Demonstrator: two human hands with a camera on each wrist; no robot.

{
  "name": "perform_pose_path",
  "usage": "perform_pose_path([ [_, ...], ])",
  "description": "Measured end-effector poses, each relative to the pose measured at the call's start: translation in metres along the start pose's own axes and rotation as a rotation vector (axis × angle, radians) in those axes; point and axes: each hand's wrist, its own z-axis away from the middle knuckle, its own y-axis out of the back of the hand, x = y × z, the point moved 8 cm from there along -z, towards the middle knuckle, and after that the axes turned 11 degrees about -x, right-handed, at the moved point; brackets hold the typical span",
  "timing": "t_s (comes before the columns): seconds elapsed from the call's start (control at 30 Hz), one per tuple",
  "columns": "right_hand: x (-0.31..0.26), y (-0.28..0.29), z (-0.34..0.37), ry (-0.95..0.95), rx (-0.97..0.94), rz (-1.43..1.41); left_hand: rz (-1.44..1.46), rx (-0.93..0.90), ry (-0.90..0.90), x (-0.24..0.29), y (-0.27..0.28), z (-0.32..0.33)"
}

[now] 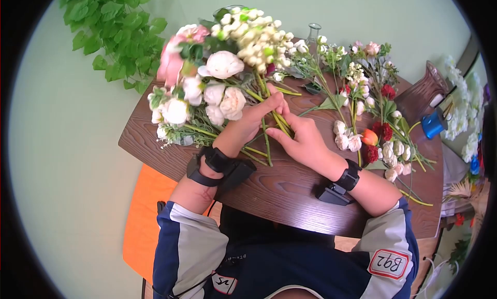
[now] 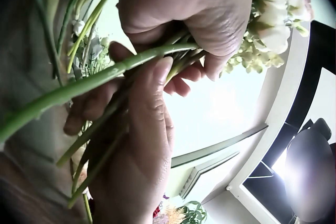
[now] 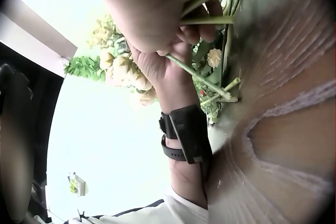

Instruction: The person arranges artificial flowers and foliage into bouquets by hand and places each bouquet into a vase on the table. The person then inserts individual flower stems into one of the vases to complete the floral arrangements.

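My left hand (image 1: 249, 118) grips a bundle of green flower stems (image 2: 79, 88) above the table. From it a bouquet fans out to the upper left, with a cream berry spray (image 1: 259, 37), white peonies (image 1: 223, 65) and large pink blooms (image 1: 171, 63). Close against that hand, my right hand (image 1: 306, 143) pinches the stems lower down, its thumb lying along them in the left wrist view. Stem ends stick out past both hands, and in the right wrist view one cut stem (image 3: 202, 77) slants down beside the left palm. The fingers partly hide where the stems cross.
Loose artificial flowers, among them red carnations (image 1: 387, 91) and white roses (image 1: 348, 137), lie on the right of the dark wooden table (image 1: 290, 195). Behind stand a clear glass vase (image 1: 313, 33), a purplish glass vase (image 1: 423, 89) and a blue container (image 1: 434, 124). Leafy vines (image 1: 114, 29) hang left.
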Motion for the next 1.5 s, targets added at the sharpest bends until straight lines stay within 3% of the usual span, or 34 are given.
perform_pose_path([
  [0.07,0.006,-0.009,0.0,-0.083,-0.074,-0.02,-0.014,0.006,0.019,-0.003,0.005,0.0],
  [0.13,0.0,0.0,0.005,0.1,0.174,-0.069,-0.011,0.053,0.059,-0.008,0.007,0.001],
  [0.27,-0.001,0.006,0.005,0.134,0.246,-0.138,-0.113,0.085,0.134,-0.02,0.011,0.004],
  [0.33,-0.013,0.015,0.011,0.228,0.42,-0.011,-0.152,0.129,0.178,-0.02,0.004,0.007],
  [0.37,-0.012,0.016,0.011,0.227,0.42,-0.011,-0.151,0.129,0.178,-0.022,0.007,0.006],
  [0.43,0.019,-0.003,0.001,-0.021,0.158,-0.51,-0.13,0.084,0.3,-0.033,0.011,0.005],
  [0.57,0.032,-0.003,-0.005,0.014,0.162,-0.755,-0.093,0.129,0.258,-0.031,0.013,0.005],
  [0.83,0.038,0.001,-0.002,-0.053,0.221,-0.73,-0.282,0.347,0.328,-0.027,0.033,0.011],
  [1.03,0.05,0.006,-0.003,-0.115,0.283,-0.728,-0.388,0.467,0.157,0.004,0.043,0.015],
  [1.07,0.054,0.002,-0.007,-0.096,0.21,-0.832,-0.314,0.534,0.081,0.006,0.045,0.016],
  [1.17,0.058,-0.001,-0.011,-0.099,0.116,-0.983,-0.369,0.526,0.109,0.011,0.047,0.019],
  [1.2,0.06,-0.002,-0.011,-0.116,0.107,-1.048,-0.247,0.551,-0.08,0.017,0.045,0.016],
  [1.3,0.065,-0.001,-0.013,-0.104,0.077,-1.138,-0.236,0.4,0.036,0.016,0.033,0.011],
  [1.43,0.07,0.004,-0.016,-0.076,0.136,-1.235,-0.128,0.347,0.171,-0.005,0.032,0.012],
  [1.5,0.088,0.009,-0.013,-0.096,0.329,-1.338,-0.096,0.358,0.128,-0.008,0.03,0.011],
])
